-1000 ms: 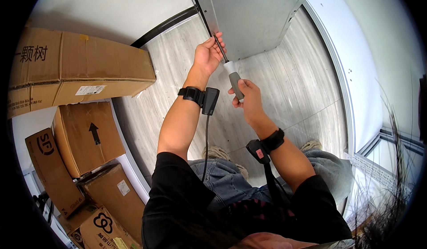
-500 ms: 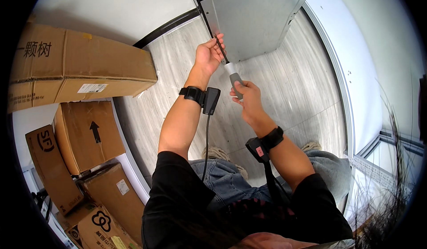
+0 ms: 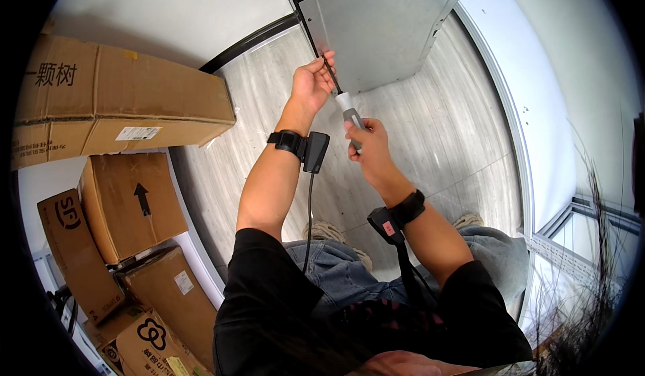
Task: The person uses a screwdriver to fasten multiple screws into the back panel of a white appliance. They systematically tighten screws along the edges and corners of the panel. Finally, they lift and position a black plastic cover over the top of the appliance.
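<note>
Two knees in blue jeans [image 3: 494,262] are close under the arms, and a black cable [image 3: 309,221] hangs from the small black case [image 3: 316,153] on the left wrist down to the lap. The right hand [image 3: 371,146] is wrapped around the grey handle of a screwdriver [image 3: 344,100], which slants up and away in front of the person. The left hand [image 3: 311,84] pinches its thin dark rod near the tip. The tip is by the dark left edge of a big metal panel [image 3: 390,33]; I can't tell if they touch. Pale floor [image 3: 463,127] gives room on both sides of the hands, more on the right, up to a curved white ledge [image 3: 514,84]. Straight ahead, the panel blocks the way. Brown boxes [image 3: 121,201] are piled up on the left. Farther up, a long brown box [image 3: 161,94] pokes out toward the left hand. Past it, a black strip [image 3: 248,42] runs along a white wall [image 3: 188,6].
</note>
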Available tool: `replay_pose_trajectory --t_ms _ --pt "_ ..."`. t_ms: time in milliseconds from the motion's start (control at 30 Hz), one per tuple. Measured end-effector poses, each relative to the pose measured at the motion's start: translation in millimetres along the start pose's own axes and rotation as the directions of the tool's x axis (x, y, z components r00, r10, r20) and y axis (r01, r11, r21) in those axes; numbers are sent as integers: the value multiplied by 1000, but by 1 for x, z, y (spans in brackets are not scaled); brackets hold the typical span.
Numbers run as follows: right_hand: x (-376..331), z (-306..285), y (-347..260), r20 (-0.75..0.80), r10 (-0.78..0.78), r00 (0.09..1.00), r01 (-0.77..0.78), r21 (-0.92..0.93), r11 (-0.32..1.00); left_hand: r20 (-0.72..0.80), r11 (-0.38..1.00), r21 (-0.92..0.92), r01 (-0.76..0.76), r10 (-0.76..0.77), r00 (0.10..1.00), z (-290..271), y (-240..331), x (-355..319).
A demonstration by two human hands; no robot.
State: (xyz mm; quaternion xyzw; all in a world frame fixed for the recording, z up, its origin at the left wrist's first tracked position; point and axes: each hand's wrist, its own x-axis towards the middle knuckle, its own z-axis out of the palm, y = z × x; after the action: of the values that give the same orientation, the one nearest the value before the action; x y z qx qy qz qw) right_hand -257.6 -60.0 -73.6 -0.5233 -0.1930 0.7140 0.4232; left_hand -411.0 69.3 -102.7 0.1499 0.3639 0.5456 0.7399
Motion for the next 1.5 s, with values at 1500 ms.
replay_pose_trajectory --t_ms 1500 --pt "22 -7 10 159 130 979 -148 111 983 6 837 489 -245 277 961 0 -12 3"
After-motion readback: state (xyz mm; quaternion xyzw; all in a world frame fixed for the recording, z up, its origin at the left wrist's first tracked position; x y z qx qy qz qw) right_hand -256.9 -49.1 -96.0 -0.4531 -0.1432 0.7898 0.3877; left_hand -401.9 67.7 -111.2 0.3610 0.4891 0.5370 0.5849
